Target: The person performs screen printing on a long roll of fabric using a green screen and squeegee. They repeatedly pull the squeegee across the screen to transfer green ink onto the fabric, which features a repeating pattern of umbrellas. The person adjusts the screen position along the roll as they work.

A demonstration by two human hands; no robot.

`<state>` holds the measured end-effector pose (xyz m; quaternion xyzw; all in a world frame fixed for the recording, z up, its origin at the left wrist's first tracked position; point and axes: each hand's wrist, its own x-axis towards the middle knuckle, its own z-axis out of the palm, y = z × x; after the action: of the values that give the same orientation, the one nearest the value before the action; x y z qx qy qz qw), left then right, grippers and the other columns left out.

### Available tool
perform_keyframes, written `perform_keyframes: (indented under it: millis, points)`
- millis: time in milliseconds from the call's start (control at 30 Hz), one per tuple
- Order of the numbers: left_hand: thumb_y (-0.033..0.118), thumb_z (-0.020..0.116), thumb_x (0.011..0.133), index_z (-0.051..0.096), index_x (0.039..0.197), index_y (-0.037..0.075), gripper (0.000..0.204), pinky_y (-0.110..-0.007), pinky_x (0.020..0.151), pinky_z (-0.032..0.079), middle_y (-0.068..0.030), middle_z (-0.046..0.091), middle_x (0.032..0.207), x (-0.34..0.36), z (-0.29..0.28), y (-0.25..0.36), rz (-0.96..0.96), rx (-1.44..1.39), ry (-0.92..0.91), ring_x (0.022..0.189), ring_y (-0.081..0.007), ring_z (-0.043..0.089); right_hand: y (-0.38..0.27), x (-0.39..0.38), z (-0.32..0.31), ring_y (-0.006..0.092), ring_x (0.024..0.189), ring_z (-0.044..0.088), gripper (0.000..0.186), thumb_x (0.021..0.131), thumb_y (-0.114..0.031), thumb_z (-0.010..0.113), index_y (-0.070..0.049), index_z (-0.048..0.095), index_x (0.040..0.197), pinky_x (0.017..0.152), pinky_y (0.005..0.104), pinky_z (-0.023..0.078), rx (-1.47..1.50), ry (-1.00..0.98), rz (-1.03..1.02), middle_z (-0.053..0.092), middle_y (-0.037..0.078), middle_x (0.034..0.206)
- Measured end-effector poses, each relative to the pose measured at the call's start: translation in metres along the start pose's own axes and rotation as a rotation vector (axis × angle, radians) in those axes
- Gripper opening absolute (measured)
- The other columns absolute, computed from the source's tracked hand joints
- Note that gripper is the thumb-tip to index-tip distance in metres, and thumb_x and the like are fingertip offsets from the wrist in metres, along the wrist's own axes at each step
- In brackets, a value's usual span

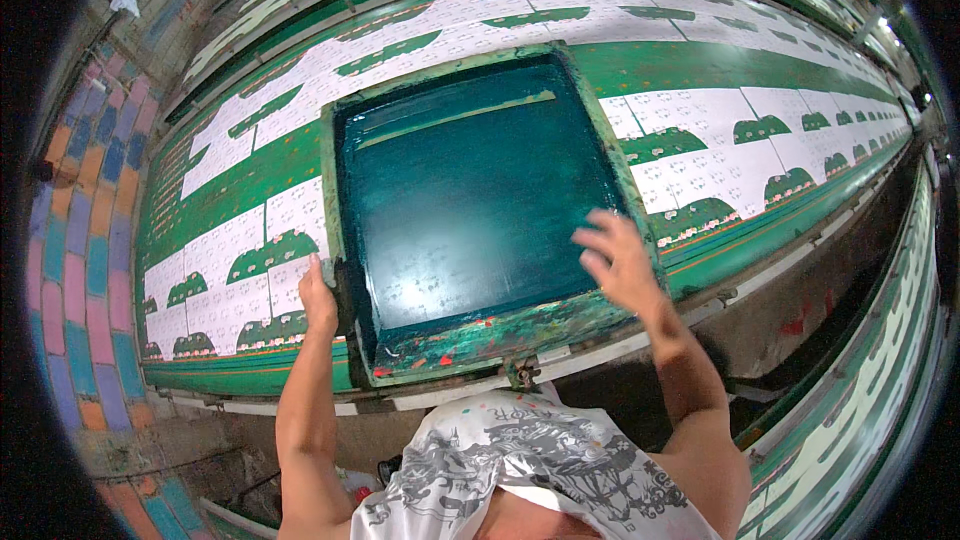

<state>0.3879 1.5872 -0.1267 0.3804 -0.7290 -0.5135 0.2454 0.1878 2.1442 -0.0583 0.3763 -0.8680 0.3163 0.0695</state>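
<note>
A large rectangular frame with paint-stained green rails and a dark teal, glossy panel (pixel 500 338) lies on a long green table (pixel 720 68), along its near edge and closer to its left end. White sheets with small prints and dark green arched shapes (pixel 290 220) flank it. The person's bare hands are well apart. The left hand (pixel 319 298) is at the frame's left rail; whether it grips cannot be told. The right hand (pixel 620 258), slightly blurred, has its fingers spread above the panel's right side, holding nothing.
</note>
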Motion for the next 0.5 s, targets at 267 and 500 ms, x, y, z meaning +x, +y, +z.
perform_keyframes:
  millis: [267, 500]
  points:
    - [0.061, 0.039, 0.116, 0.074, 0.099, -0.013, 0.085, -0.055, 0.093, 0.047, -0.0338, 0.073, 0.096, -0.004, 0.014, 0.016, -0.047, 0.315, 0.058, 0.093, -0.047, 0.066, -0.117, -0.048, 0.051, 0.0345, 0.134, 0.065, 0.05, 0.091, -0.022, 0.079, -0.013, 0.072, 0.14, 0.112, 0.0497, 0.052, -0.115, -0.359, -0.295, 0.072, 0.013, 0.138]
    - [0.056, 0.04, 0.116, 0.078, 0.115, -0.008, 0.074, -0.058, 0.105, 0.049, -0.0352, 0.073, 0.116, -0.009, 0.023, 0.014, 0.082, 0.279, 0.13, 0.116, -0.0531, 0.066, -0.143, -0.021, 0.065, 0.0349, 0.117, 0.072, 0.048, 0.085, -0.008, 0.071, -0.005, 0.074, 0.133, 0.101, 0.0478, 0.055, -0.17, -0.31, -0.291, 0.076, 0.016, 0.126]
